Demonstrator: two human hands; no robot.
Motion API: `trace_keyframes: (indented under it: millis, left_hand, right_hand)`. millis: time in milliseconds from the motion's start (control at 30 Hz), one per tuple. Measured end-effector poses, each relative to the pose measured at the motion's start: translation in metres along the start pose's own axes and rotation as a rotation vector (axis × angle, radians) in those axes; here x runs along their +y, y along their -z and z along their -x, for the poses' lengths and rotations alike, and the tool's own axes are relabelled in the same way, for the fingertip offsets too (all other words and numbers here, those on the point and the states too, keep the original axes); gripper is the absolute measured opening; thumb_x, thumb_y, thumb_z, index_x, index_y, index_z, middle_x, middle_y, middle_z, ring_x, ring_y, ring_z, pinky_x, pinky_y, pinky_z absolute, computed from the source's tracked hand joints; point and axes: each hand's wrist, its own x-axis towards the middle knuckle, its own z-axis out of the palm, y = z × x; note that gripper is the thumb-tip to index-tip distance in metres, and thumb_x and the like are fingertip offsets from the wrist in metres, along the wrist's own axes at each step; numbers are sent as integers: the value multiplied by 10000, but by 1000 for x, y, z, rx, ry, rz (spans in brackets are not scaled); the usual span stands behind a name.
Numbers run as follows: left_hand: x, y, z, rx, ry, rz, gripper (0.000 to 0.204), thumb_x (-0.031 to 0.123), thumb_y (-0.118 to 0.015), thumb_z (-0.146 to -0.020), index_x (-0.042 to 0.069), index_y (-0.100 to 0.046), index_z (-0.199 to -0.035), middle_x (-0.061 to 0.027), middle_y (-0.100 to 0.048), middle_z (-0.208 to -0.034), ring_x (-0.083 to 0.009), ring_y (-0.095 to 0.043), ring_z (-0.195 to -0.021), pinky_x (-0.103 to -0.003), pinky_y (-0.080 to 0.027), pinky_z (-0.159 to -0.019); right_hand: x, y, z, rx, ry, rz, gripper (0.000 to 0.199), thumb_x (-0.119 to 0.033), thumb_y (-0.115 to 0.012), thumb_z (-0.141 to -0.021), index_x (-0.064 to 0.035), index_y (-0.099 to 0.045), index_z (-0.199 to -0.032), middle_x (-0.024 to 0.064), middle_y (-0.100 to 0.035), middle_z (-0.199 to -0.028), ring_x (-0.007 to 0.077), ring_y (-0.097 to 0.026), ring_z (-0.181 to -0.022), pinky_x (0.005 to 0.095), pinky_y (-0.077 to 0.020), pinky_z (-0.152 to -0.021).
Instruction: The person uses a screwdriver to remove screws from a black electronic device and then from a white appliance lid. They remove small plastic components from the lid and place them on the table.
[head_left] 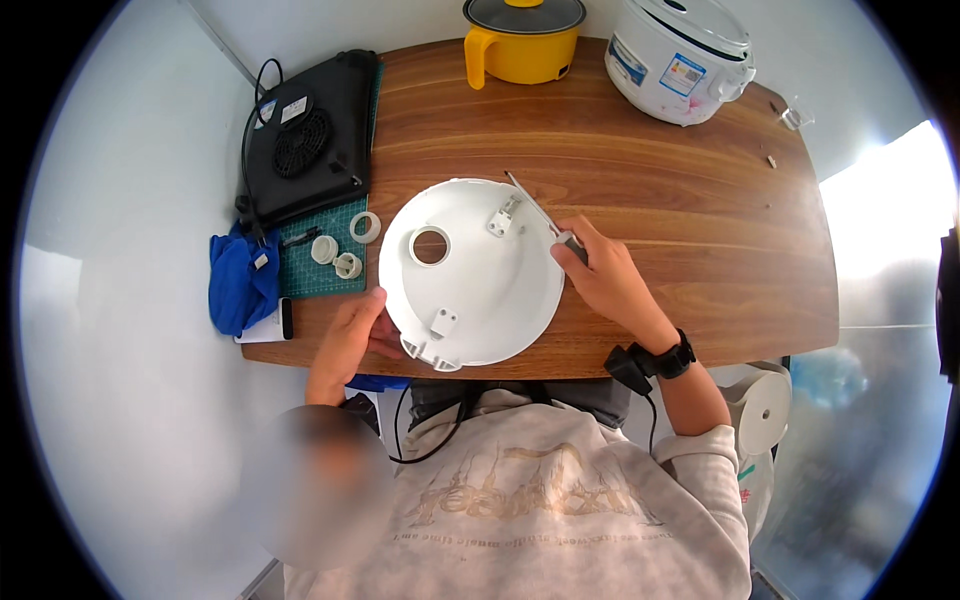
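A round white plastic cover (480, 285) lies on the wooden table in front of me, hollow side up. It has a round hole on its left, with small white fittings near the upper right and bottom. My left hand (354, 332) grips its lower left rim, fingers partly hidden under the edge. Beside the upper right rim, my right hand (598, 272) is closed round the grey handle of what looks like a screwdriver (532, 203). Its thin metal shaft points up and left, with a dark tip just past the rim.
On the left, a black induction cooker (312, 140) lies underside up over a green cutting mat (312, 272), near a white ring (365, 227), small white caps (325, 250) and a blue cloth (238, 285). A yellow pot (530, 50) and white rice cooker (675, 65) stand behind.
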Motion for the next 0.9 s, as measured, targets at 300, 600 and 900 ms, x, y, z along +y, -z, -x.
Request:
trace_keyframes:
  millis: [300,600,900]
  left_hand:
    - [44,10,8,126,-72,-184,494,451,-431,-1064,11,-635,-1161,-79,-682,-1040,-168,-661,-976,-286,-556,-771]
    - [71,-8,-68,79,-281,-239,558,445,-505,-1038,13,-509,-1390,-99,-640,-1225,-145,-588,-1116,-288,-460,-955]
    - [76,-20,-55,-115,-111,-278,623,438,-620,-977,1,-518,-1408,-137,-650,-1244,-204,-599,-1159,-311,-434,-1017]
  right_hand:
    - [-1,-5,-2,92,63,46,274,-196,-625,-949,-34,-597,-1168,182,-688,-943,387,-658,-862,441,-505,-746]
    - [-3,-10,-7,123,168,20,293,-197,-638,-946,-77,-632,-1213,156,-678,-1016,359,-656,-890,424,-512,-763]
    - [2,1,9,167,122,90,278,-221,-646,-944,-115,-659,-1201,121,-666,-931,345,-645,-824,426,-513,-731]
